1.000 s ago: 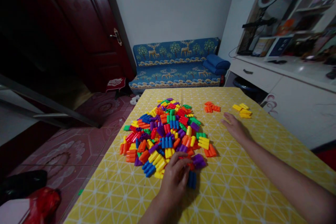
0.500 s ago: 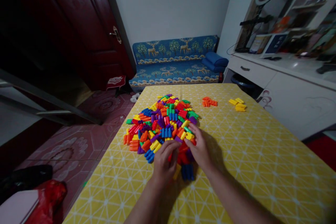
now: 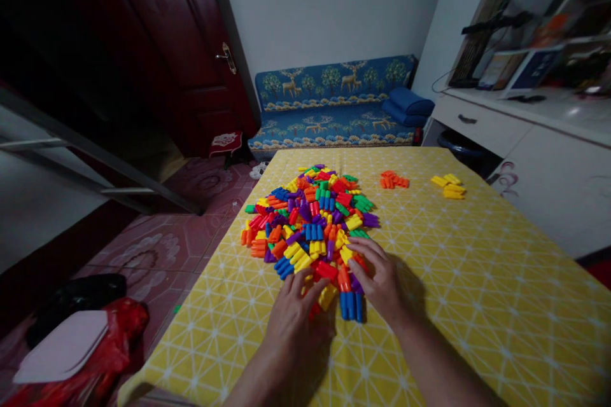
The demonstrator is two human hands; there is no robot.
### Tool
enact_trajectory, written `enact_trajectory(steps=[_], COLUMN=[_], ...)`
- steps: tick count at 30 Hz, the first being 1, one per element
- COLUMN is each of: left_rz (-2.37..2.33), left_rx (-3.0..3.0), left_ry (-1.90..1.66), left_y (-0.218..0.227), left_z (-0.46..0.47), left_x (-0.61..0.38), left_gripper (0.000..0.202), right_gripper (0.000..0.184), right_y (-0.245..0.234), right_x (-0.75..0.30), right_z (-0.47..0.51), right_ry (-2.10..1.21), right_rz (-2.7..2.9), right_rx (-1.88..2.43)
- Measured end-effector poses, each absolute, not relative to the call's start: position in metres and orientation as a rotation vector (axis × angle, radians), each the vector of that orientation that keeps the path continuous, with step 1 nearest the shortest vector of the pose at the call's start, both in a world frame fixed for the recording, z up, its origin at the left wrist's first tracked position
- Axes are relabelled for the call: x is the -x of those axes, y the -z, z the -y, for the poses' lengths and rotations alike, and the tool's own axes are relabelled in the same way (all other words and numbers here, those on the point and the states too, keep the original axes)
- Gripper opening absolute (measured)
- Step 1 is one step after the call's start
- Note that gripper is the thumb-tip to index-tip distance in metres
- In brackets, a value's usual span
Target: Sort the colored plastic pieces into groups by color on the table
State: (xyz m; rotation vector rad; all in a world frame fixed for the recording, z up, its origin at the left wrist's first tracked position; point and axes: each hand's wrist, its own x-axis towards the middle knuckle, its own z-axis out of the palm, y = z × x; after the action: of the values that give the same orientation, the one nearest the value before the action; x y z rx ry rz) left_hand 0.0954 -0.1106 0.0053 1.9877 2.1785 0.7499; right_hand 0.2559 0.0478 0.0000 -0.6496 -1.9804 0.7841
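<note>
A heap of colourful plastic building blocks lies on the table, in red, orange, yellow, green, blue and purple. My left hand rests at the heap's near edge, fingers apart, close to a red block and a yellow block. On the heap's right side is my right hand, its thumb and fingers spread beside a yellow block; no firm grip shows. A blue block lies between the hands, nearest to me. My fingers partly cover the blocks beneath them.
A small orange group of blocks and a yellow group lie apart at the far right of the yellow patterned tablecloth. Beyond the table stands a blue sofa; a white cabinet stands right.
Both hands have spread their fingers more, uncovering red, orange and yellow blocks between them. The yellow and green blocks by my right fingers have shifted. The camera view has turned slightly left.
</note>
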Motion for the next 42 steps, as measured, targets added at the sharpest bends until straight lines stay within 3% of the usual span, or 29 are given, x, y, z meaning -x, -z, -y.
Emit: enact_trajectory(steps=[3,9,12,19,24,28,33,39,42], left_rz=[-2.257,-2.332,-2.230,-1.980,-1.837,-1.930,-2.388,-2.494,-2.482], left_rx=[-1.971,-2.058,-2.077,-1.555,-1.286,-1.500,-1.883,-1.924,-1.963], left_ry=[-0.768,-0.809,-0.840,-1.432,-1.532,-1.465,-1.329,-1.011,-0.881], left_y=[0.003,0.008,0.008,-0.019,-0.024,-0.019,-0.024,-0.023,-0.017], left_z=[0.108,0.092,0.085,0.053,0.036,0.039,0.056,0.071,0.071], left_x=[-0.104,-0.108,-0.102,-0.086,-0.105,-0.106,-0.085,-0.072,-0.070], left_gripper=[0.069,0.034,0.027,0.030,0.033,0.031,0.020,0.053,0.053], right_gripper=[0.027,0.035,0.038,0.053,0.059,0.050,0.043,0.040,0.040], right_y=[-0.002,0.002,0.008,0.008,0.010,0.013,0.017,0.019,0.020], right_x=[-0.256,-0.249,-0.247,-0.244,-0.239,-0.238,-0.240,-0.242,-0.242], right_z=[-0.047,-0.041,-0.041,-0.041,-0.037,-0.037,-0.042,-0.045,-0.045], right_ry=[-0.720,-0.673,-0.662,-0.513,-0.434,-0.376,-0.391,-0.471,-0.491], right_rz=[2.045,2.130,2.125,2.118,2.103,2.049,1.902,1.858,1.856], right_rx=[0.686,0.689,0.672,0.542,0.490,0.489,0.677,0.738,0.747])
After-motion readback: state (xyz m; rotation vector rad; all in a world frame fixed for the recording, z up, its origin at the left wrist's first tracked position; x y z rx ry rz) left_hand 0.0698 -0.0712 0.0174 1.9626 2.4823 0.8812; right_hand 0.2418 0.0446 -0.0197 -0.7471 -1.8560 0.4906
